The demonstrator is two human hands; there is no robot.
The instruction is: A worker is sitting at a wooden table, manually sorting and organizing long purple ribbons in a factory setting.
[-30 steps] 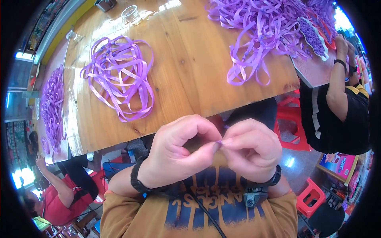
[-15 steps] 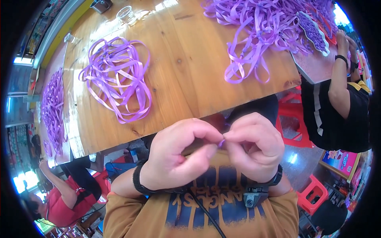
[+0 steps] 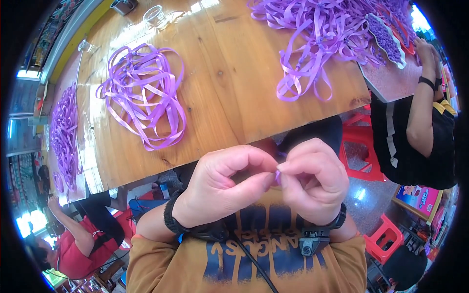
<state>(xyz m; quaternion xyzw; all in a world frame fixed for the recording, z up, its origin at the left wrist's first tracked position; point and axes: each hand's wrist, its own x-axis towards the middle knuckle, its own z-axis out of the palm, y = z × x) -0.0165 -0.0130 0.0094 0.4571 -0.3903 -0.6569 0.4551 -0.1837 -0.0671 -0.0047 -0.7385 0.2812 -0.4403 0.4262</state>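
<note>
Dish (image 3: 401, 64) holds purple bits (image 3: 384, 41); right hand (image 3: 316, 181) pinches purple piece (image 3: 278, 178).

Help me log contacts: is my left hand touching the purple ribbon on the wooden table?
No, bare wood shows between your left hand and the nearest ribbon bundle.

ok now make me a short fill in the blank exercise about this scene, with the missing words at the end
1. The left hand and right hand meet at a small piece coloured ____.
2. The table is made of ____.
3. The bigger ribbon pile lies on its ____ half, not its left.

Missing words: purple; wood; right
</note>
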